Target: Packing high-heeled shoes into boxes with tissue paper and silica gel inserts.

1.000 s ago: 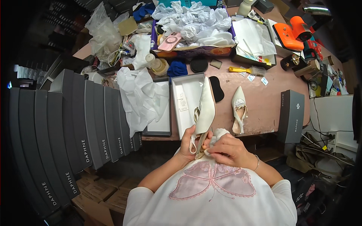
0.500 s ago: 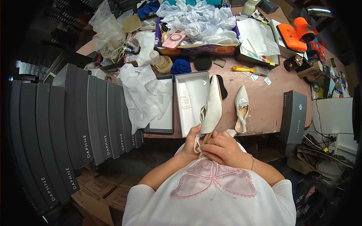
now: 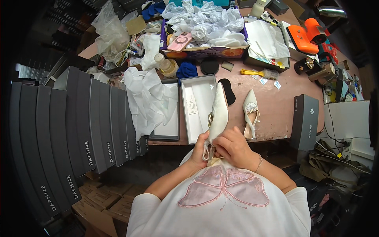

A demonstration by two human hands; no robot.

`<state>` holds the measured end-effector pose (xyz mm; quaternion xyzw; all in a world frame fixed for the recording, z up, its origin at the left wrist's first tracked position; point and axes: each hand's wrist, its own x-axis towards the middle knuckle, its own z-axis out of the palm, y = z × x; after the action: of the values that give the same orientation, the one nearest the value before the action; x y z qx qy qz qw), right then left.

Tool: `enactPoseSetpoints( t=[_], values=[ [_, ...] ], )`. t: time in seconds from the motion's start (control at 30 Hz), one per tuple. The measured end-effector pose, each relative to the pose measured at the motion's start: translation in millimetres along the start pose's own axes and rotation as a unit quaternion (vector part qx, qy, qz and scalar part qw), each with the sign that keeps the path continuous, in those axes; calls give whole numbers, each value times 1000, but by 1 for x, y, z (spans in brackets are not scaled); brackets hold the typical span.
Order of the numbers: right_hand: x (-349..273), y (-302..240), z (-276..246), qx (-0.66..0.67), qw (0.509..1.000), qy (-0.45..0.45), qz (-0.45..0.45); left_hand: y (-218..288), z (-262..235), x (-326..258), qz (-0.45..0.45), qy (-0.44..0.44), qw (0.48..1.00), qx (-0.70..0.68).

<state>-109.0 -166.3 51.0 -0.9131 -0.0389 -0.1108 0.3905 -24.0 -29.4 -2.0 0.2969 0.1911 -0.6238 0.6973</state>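
A white pointed slingback shoe (image 3: 219, 112) with a gold ornament is raised at the table's front edge, toe pointing away. My left hand (image 3: 199, 150) is closed round its heel end, beside the loose strap. Against the right side of the shoe, my right hand (image 3: 237, 149) has its fingers curled; whatever they pinch is hidden. A pale yellowish piece (image 3: 215, 160), perhaps cloth, shows below the hands. The matching shoe (image 3: 250, 112) lies on the table to the right, with paper in its toe.
An open grey shoebox (image 3: 199, 85) and white tissue paper (image 3: 152, 100) are left of the shoe. Grey boxes (image 3: 83, 126) line the left side; another box (image 3: 306, 122) stands at right. Behind are a black insole-shaped pad (image 3: 227, 91), a yellow-handled brush (image 3: 258, 73) and a paper-filled carton (image 3: 213, 52).
My right hand has moved up along the side of the shoe from its heel end. The shoe's toe has tipped slightly nearer and left, uncovering more of the black pad.
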Motion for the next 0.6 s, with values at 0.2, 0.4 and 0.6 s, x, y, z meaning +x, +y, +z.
enactPoseSetpoints(
  t=[0.2, 0.4, 0.6],
  values=[
    [4, -12, 0, 51, 997, 0, -61, 1, -30, 12, -9, -133, 990, -48],
    [9, -3, 8, -19, 998, 19, -54, 8, 3, 2, 40, 12, 999, -10],
    [20, 0, -21, 13, 995, 94, 22, 12, -7, 5, 57, -52, 997, -7]
  ],
)
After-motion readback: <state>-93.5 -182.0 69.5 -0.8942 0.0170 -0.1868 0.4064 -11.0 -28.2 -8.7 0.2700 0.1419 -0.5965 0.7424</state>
